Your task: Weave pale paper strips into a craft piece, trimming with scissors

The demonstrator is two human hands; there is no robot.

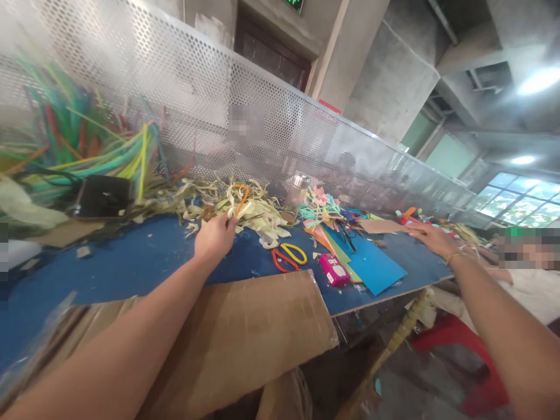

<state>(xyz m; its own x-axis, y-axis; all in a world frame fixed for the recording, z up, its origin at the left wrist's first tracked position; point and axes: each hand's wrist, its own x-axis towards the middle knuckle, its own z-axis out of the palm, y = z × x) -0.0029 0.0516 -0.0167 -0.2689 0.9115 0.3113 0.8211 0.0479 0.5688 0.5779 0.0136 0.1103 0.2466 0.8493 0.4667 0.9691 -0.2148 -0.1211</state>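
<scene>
My left hand (214, 236) reaches across the blue table (131, 262) and is closed in a pinch on an orange pipe cleaner (240, 198) that loops up over a heap of pale yellow husk strips (254, 213). My right hand (426, 236) lies flat with fingers stretched out on the far right of the table, next to a brown cardboard piece (382, 226), holding nothing. A thin bracelet sits on that wrist.
Red and yellow-handled scissors (289, 256), a pink box (333, 269), blue and orange paper sheets (371, 265), a metal flask (297, 195), paper flowers (321, 204), a flat cardboard sheet (262, 321), a black box (102, 195), colourful stems (79, 146). Perforated metal screen (196, 87) behind. A seated person (525, 274) and red stool (459, 350) at right.
</scene>
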